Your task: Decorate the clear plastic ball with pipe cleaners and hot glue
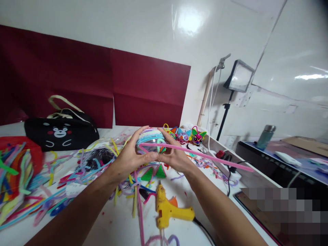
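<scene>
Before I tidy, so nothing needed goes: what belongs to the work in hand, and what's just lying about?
Likely in use:
pipe-cleaner-wrapped ball, in left hand and right hand
long pink pipe cleaner
yellow hot glue gun
green triangular pieces

Probably just lying about:
black bear-face bag
water bottle

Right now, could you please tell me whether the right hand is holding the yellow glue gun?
No, the glue gun lies on the table, while the right hand is on the striped ball.

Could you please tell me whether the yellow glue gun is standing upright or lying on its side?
Lying on its side: the yellow glue gun rests flat on the white table, its nozzle pointing away from the camera.
</scene>
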`<state>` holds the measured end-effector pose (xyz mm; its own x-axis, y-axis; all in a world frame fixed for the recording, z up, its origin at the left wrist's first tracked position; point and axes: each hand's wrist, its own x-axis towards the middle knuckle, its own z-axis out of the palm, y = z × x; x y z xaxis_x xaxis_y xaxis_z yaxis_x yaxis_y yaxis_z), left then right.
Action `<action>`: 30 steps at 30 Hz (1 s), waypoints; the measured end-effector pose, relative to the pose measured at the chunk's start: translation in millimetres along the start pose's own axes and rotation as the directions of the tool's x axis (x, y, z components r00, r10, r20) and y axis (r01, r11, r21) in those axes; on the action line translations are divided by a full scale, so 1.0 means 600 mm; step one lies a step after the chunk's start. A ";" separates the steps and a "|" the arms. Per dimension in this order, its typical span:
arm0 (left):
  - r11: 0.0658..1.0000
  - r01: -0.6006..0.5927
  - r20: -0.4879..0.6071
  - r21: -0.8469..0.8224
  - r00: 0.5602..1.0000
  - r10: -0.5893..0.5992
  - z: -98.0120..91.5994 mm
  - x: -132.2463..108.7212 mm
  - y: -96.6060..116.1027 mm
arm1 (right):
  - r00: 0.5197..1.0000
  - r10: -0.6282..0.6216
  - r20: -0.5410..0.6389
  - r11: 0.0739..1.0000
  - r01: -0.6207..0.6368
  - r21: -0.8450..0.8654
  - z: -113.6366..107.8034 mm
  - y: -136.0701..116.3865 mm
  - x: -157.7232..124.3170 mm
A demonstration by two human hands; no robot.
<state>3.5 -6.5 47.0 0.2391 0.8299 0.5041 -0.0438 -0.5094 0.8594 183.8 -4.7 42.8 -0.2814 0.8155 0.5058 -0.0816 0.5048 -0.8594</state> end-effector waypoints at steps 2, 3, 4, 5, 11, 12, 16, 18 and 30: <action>0.999 0.016 0.026 -0.044 1.000 -0.015 -0.003 -0.001 0.002 | 1.000 0.015 -0.007 1.000 -0.015 0.016 0.000 0.000 0.000; 0.997 0.029 0.037 -0.066 0.999 -0.027 -0.004 -0.001 0.003 | 1.000 0.015 -0.012 1.000 -0.015 0.026 0.001 -0.001 0.000; 0.996 0.042 0.050 -0.085 0.998 -0.037 -0.005 -0.002 0.004 | 1.000 0.011 -0.016 0.999 -0.010 0.037 0.002 -0.002 0.000; 0.994 0.047 0.062 -0.095 0.997 -0.041 -0.006 -0.002 0.005 | 1.000 0.005 -0.017 0.999 -0.004 0.044 0.002 -0.003 0.000; 0.997 -0.060 0.071 0.041 0.996 0.057 -0.012 0.000 0.005 | 0.998 -0.057 -0.026 0.998 0.056 -0.021 0.001 -0.012 -0.001; 0.994 -0.088 0.070 0.057 0.994 0.084 -0.012 0.000 0.007 | 0.997 -0.076 -0.018 0.997 0.076 -0.022 0.000 -0.013 -0.002; 0.987 -0.157 0.081 0.045 0.985 0.153 -0.008 -0.005 0.024 | 0.978 -0.206 0.036 0.979 0.205 0.006 -0.003 -0.018 -0.010; 0.984 -0.174 0.062 0.045 0.983 0.171 -0.004 -0.011 0.037 | 0.966 -0.253 0.047 0.967 0.254 -0.006 -0.002 -0.026 -0.017; 0.965 -0.213 0.034 0.153 0.977 0.210 0.003 -0.049 0.079 | 0.935 -0.340 0.105 0.927 0.352 -0.129 -0.002 -0.069 -0.041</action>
<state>-3.8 -55.2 72.8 0.2579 0.6963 0.6698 0.0555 -0.7028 0.7092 195.0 -45.3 66.0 -0.3358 0.5607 0.7569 -0.0517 0.7914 -0.6091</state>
